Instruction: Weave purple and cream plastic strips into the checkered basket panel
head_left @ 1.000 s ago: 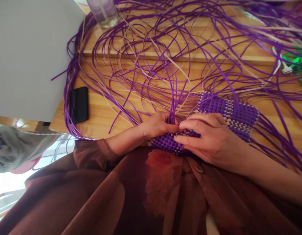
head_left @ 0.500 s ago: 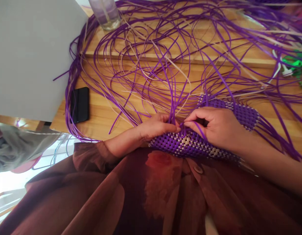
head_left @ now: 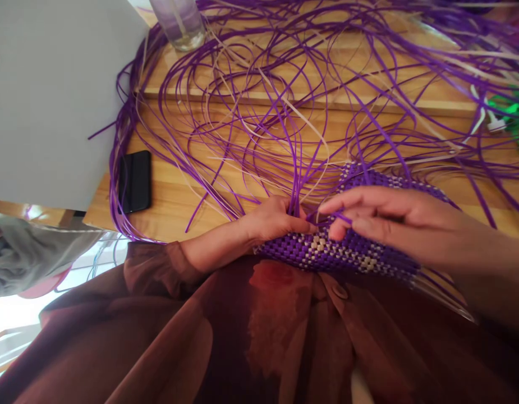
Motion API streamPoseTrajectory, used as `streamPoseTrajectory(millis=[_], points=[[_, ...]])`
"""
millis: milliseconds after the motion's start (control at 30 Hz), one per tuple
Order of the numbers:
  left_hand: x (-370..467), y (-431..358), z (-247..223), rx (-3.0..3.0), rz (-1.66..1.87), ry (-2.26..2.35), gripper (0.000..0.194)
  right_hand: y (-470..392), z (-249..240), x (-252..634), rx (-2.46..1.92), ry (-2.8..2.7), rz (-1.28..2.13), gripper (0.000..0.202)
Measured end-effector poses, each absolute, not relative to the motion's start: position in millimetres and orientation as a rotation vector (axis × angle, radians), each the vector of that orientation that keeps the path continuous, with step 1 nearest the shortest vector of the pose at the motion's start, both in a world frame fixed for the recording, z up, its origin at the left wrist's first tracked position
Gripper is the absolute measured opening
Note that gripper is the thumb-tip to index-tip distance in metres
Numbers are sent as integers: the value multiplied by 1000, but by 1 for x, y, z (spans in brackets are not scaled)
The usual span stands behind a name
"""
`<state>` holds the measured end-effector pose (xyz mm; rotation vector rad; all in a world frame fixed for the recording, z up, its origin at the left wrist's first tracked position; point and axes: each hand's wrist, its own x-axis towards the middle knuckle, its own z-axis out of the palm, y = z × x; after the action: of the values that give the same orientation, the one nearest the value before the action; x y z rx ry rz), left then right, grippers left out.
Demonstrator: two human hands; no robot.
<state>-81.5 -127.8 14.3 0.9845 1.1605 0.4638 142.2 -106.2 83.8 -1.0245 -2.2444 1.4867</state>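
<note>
A woven purple piece [head_left: 293,249] with cream flecks and small cream flower shapes lies against the table's near edge, in front of my clothing. My left hand [head_left: 276,219] is closed on its upper edge, thumb on top, with a bunch of upright purple strips [head_left: 296,174] rising beside its fingers. Just to the right, my right hand [head_left: 394,224] has a purple strip [head_left: 341,217] between thumb and fingers, the index finger stretched toward the left hand. Motion blurs this hand a little. Behind it, another part of the weaving [head_left: 360,177] is partly covered.
Long loose purple and cream strips [head_left: 259,73] tangle over the wooden table [head_left: 166,202]. A black phone [head_left: 135,180] lies at left, near a clear bottle [head_left: 179,25] and a grey panel [head_left: 53,101]. At right are a white cable plug [head_left: 496,124] and something green [head_left: 514,112].
My right hand has moved right and loosened from a tight pinch to straighter fingers, drawing away from the weaving's edge. My left hand stays nearly in place.
</note>
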Motion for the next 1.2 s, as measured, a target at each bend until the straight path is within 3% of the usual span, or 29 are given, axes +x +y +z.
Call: streamPoseTrajectory(millis=[167, 233, 300, 433, 567, 833, 1067, 1200], points=[[-82, -129, 18, 975, 468, 1157, 29, -112, 82, 151, -1101, -2613, 41, 15], [-82, -130, 20, 962, 460, 1165, 30, -106, 79, 153, -1274, -2629, -289, 19], [-81, -130, 20, 951, 461, 1156, 29, -101, 76, 153, -1258, -2617, -396, 21], [-82, -130, 17, 981, 484, 1156, 30, -106, 71, 148, -835, -2821, -146, 17], [-83, -130, 13, 1017, 499, 1151, 31, -121, 72, 148, -965, -2919, 148, 22], [-86, -128, 5, 1063, 518, 1110, 24, -131, 83, 130, -618, -2688, 1090, 16], [-85, -130, 9, 1083, 521, 1092, 21, -119, 59, 125, -1258, -2308, 1110, 12], [-85, -131, 14, 1129, 528, 1097, 23, -115, 59, 120, -1402, -2241, 1084, 9]])
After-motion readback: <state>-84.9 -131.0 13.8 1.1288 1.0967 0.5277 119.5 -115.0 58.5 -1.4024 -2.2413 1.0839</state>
